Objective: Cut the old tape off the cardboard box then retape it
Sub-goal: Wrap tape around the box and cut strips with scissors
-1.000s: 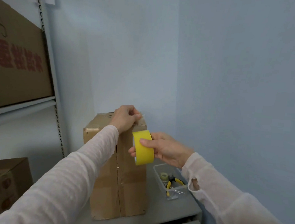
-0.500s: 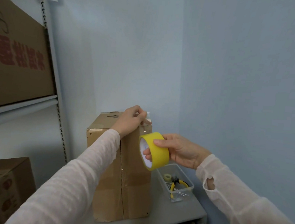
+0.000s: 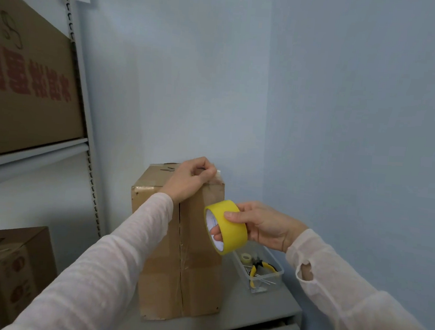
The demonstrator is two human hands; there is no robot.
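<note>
Pinching what looks like the tape end [image 3: 218, 172] at the top edge of the upright cardboard box [image 3: 202, 268] with the curled left hand [image 3: 189, 179], gripping the yellow tape roll [image 3: 228, 225] in the right hand [image 3: 263, 226] just below and rightward, poised for a pull down the vertical seam [image 3: 181, 253].

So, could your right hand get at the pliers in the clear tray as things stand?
Likely not yet: the tray sits open just below the right hand, with the pliers uncovered, but that hand is gripping the yellow tape roll.
</note>
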